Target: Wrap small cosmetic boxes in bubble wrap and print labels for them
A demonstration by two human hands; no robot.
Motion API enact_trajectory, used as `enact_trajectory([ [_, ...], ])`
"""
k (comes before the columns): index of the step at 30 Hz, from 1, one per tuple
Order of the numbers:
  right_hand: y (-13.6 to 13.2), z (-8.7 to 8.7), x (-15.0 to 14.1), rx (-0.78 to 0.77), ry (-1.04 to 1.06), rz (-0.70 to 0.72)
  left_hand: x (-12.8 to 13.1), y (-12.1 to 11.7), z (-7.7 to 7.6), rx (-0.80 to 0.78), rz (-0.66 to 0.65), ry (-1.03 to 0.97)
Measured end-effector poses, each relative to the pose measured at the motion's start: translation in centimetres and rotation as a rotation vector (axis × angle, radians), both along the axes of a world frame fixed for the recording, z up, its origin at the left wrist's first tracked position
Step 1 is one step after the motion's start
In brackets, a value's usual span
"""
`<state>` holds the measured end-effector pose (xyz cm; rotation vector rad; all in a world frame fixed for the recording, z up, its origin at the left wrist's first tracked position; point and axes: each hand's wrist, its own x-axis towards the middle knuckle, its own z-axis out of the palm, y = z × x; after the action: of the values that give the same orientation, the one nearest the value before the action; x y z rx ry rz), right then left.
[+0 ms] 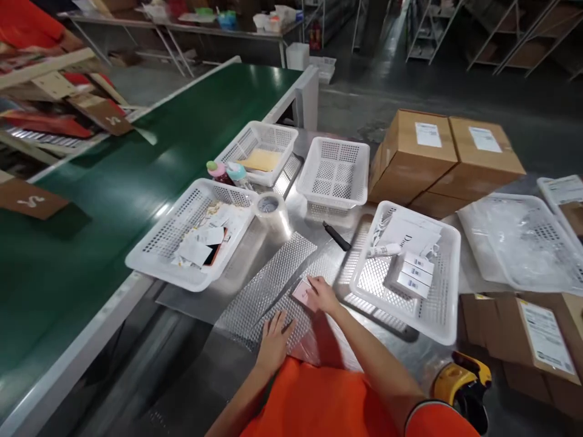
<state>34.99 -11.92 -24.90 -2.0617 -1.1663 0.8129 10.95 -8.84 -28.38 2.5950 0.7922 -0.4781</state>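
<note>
A sheet of bubble wrap (268, 288) lies across the metal table in front of me. My left hand (274, 338) rests flat on its near part, fingers spread. In my right hand (322, 296) is a small pink box (301, 292), gripped by its right side just above the wrap. Beyond it lies a black utility knife (336, 236). On the right, a white basket (450, 291) holds small white boxes (415, 275), a white tube and a white Dior bag (405, 233). A roll of clear tape (272, 212) stands farther back.
At left, a white basket (150, 258) of papers borders the green conveyor belt (104, 176). Two more baskets and two bottles (228, 173) stand behind. Cartons (419, 158) are stacked at right. A yellow-black scanner (460, 388) sits near my right elbow. A person's orange sleeve (27, 24) shows upper left.
</note>
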Motion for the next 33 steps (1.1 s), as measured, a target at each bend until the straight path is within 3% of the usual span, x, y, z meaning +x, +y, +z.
enact_trajectory([
  [4,0.3,-1.0,1.2,-0.152,-0.107,-0.002,0.1,-0.1,-0.1,-0.03,0.039,-0.024],
  [15,0.0,1.1,-1.7,-0.4,-0.389,-0.019,0.1,-0.1,-0.2,-0.055,0.046,-0.033],
  [21,0.3,1.5,-2.5,-0.386,-0.411,-0.023,0.0,-0.2,-0.5,-0.063,0.053,-0.028],
  [33,-0.6,-0.8,-3.5,-0.311,-0.424,0.007,0.5,-0.2,1.0,-0.109,0.09,-0.028],
])
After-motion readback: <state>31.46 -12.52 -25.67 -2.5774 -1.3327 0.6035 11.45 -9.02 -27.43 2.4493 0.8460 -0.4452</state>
